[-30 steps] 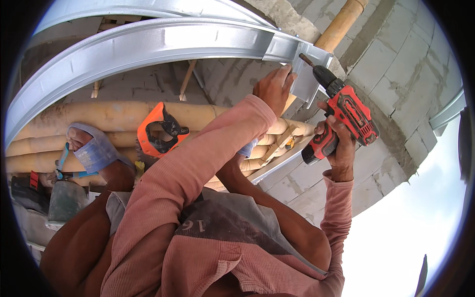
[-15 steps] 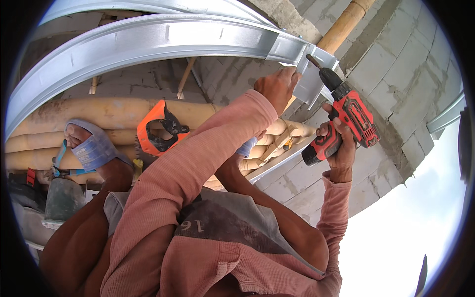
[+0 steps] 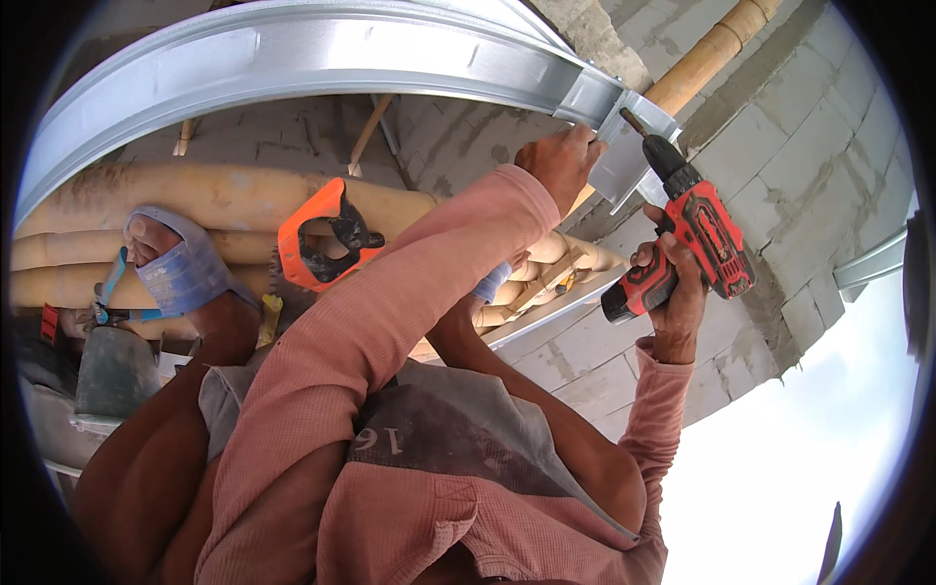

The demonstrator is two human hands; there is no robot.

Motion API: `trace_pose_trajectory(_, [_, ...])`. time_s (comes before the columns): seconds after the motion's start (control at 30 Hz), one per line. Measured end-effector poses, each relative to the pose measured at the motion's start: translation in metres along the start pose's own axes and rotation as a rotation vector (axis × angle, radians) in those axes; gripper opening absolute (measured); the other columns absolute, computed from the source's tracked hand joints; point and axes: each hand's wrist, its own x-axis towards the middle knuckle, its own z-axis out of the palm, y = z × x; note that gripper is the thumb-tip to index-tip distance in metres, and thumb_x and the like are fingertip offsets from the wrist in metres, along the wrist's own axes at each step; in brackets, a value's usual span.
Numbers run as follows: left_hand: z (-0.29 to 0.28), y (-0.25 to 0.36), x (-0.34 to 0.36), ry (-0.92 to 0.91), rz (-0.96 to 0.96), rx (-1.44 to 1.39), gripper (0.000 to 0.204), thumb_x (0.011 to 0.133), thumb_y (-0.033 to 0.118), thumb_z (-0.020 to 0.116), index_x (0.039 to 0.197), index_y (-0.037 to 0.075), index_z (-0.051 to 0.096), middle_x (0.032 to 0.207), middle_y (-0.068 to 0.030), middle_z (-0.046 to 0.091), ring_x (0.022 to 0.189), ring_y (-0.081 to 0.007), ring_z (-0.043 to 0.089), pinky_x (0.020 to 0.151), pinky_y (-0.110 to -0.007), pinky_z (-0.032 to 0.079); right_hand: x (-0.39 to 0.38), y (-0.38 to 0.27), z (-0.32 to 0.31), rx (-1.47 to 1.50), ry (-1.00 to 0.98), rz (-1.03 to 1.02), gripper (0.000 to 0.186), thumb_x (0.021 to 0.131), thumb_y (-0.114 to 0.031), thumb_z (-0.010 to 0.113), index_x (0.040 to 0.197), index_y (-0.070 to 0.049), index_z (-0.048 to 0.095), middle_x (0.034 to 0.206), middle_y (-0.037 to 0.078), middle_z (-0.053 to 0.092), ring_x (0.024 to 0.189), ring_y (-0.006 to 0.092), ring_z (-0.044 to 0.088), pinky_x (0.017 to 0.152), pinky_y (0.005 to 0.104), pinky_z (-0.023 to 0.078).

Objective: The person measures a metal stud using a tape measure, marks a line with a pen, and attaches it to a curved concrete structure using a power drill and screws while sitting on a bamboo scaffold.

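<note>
My right hand (image 3: 680, 288) grips a red and black cordless drill (image 3: 712, 239). Its bit points up and left, its tip in front of a bent sheet-metal bracket (image 3: 624, 161) at the end of a silver metal channel (image 3: 322, 54). My left hand (image 3: 564, 168) is at the bracket's left edge, just under the channel, with fingers drawn together. Whatever those fingers pinch is hidden. Between my feet, an orange-handled saw (image 3: 297, 239) lies by several thick bamboo poles (image 3: 224, 200), partly behind my left forearm.
Blue-handled pliers (image 3: 109, 302) and a dark green bucket (image 3: 115, 375) are at the lower left. A bamboo pole (image 3: 707, 54) slants behind the bracket. The grey block wall (image 3: 780, 175) stands at right, beside open sky. Another metal channel (image 3: 873, 263) juts in at the right edge.
The whole view has shifted slightly, with the channel and bracket now appearing lower and further right. My right hand still grips the drill near the bracket, and my left hand stays by its edge.
</note>
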Motion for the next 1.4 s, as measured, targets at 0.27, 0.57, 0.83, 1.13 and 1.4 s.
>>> trace_pose_trajectory(0.27, [0.002, 0.0, 0.003, -0.1, -0.088, 0.042, 0.033, 0.101, 0.04, 0.063, 0.108, 0.009, 0.071, 0.09, -0.0174, 0.076, 0.085, -0.0391, 0.073, 0.079, -0.049, 0.056, 0.0, -0.003, 0.002, -0.116, 0.02, -0.003, 0.043, 0.093, -0.006, 0.068, 0.134, 0.001, 0.056, 0.124, 0.02, 0.068, 0.074, 0.0172, 0.068, 0.063, 0.03, 0.059])
trace_pose_trajectory(0.57, [-0.008, 0.004, 0.006, -0.134, -0.059, 0.024, 0.033, 0.101, 0.039, 0.063, 0.109, 0.008, 0.071, 0.087, -0.0179, 0.075, 0.083, -0.0401, 0.073, 0.078, -0.052, 0.056, -0.001, 0.002, 0.008, -0.057, 0.079, 0.061, 0.045, 0.095, -0.007, 0.065, 0.137, 0.003, 0.052, 0.127, 0.02, 0.067, 0.075, 0.0181, 0.068, 0.063, 0.031, 0.059])
trace_pose_trajectory(0.83, [-0.01, 0.0, 0.012, -0.203, 0.004, 0.078, 0.033, 0.103, 0.037, 0.061, 0.111, 0.006, 0.069, 0.09, -0.0183, 0.075, 0.086, -0.0415, 0.073, 0.08, -0.053, 0.057, -0.006, 0.0, 0.02, 0.084, 0.093, 0.128, 0.043, 0.096, -0.008, 0.063, 0.137, 0.003, 0.052, 0.128, 0.019, 0.066, 0.076, 0.0186, 0.069, 0.063, 0.0321, 0.059])
trace_pose_trajectory(1.13, [-0.028, 0.007, 0.019, -0.28, -0.076, 0.051, 0.036, 0.104, 0.039, 0.057, 0.104, 0.006, 0.07, 0.091, -0.0225, 0.074, 0.088, -0.0438, 0.072, 0.081, -0.054, 0.057, -0.006, -0.026, 0.045, -0.066, 0.116, 0.186, 0.047, 0.098, -0.01, 0.062, 0.142, 0.001, 0.048, 0.129, 0.016, 0.065, 0.076, 0.0153, 0.066, 0.069, 0.0344, 0.059])
trace_pose_trajectory(1.4, [-0.084, 0.029, 0.015, -0.39, 0.306, 0.368, 0.041, 0.102, 0.046, 0.057, 0.113, 0.009, 0.072, 0.105, -0.0122, 0.075, 0.109, -0.0363, 0.069, 0.093, -0.053, 0.054, 0.0, -0.04, 0.036, -0.272, 0.073, 0.171, 0.043, 0.096, -0.007, 0.063, 0.138, 0.0, 0.052, 0.127, 0.016, 0.066, 0.074, 0.0148, 0.065, 0.067, 0.0336, 0.059])
